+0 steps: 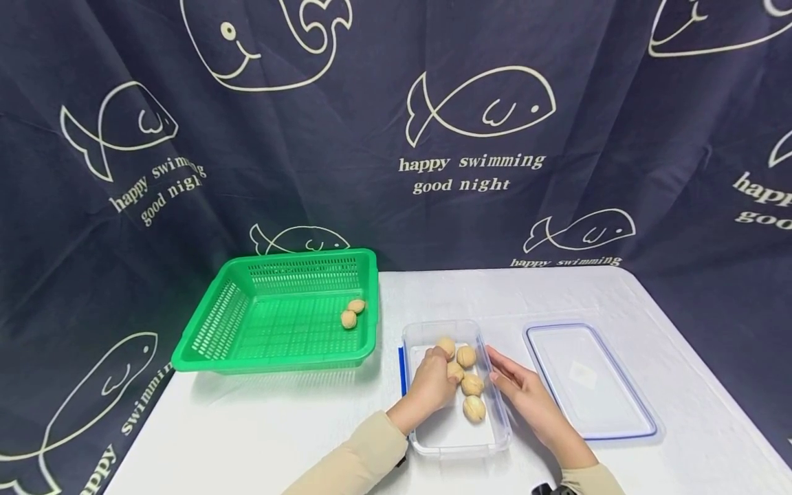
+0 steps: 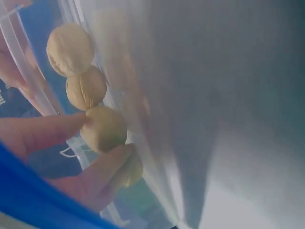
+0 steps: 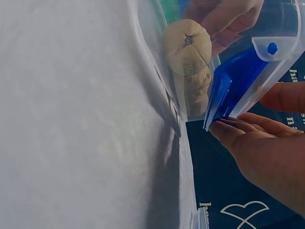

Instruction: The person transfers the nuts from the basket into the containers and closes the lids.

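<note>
In the head view my left hand (image 1: 434,378) reaches into a clear plastic box (image 1: 454,450). Its thumb and fingers pinch a walnut (image 2: 104,130), which sits in line with others in the left wrist view. Several more walnuts (image 1: 474,409) lie along the box's right half. My right hand (image 1: 526,395) is at the outside of the right wall, fingers extended. From the right wrist, its fingertips (image 3: 221,129) show against the lower edge of a blue latch flap (image 3: 243,78), with the thumb higher up beside the wall.
A green slotted basket (image 1: 272,364) stands at the back left, two walnuts (image 1: 349,319) in its right end. The clear lid with a blue seal (image 1: 588,381) lies flat right of the box. A dark fish-print cloth (image 1: 470,227) hangs behind the white table (image 1: 260,433).
</note>
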`<state>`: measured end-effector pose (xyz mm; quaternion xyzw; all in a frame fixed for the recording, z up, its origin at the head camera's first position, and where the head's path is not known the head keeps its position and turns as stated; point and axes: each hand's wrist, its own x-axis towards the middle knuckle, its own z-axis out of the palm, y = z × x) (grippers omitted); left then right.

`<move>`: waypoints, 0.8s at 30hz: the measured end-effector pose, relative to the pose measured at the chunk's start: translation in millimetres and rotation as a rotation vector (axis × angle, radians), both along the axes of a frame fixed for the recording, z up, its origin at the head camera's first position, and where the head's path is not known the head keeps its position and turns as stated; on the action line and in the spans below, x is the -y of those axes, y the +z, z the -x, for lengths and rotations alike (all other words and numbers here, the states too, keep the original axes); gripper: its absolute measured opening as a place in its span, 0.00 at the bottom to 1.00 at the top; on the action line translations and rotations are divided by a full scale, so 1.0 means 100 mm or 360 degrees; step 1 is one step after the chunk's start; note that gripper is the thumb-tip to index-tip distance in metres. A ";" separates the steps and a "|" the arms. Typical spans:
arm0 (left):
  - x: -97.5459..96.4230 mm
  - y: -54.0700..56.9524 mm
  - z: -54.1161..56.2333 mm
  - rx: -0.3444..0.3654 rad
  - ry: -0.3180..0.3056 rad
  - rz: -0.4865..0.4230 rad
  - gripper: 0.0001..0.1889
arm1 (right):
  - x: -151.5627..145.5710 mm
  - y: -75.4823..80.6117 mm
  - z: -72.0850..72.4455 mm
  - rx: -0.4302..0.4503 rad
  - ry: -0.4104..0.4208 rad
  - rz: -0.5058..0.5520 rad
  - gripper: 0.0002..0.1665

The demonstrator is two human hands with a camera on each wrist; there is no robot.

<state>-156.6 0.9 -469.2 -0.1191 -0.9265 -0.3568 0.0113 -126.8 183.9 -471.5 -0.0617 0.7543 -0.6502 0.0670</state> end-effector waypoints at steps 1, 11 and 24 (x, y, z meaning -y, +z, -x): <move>0.01 0.01 -0.01 0.0006 -0.0004 0.0007 0.17 | 0.00 0.00 0.00 -0.0002 0.0000 -0.0002 0.31; 0.24 0.38 0.01 0.0131 -0.0260 -0.0323 0.19 | 0.00 -0.01 -0.01 0.0007 0.0009 -0.0013 0.32; 0.84 1.17 0.26 0.0120 -0.0492 -0.0589 0.14 | 0.01 -0.02 0.00 -0.0090 0.0014 -0.0008 0.30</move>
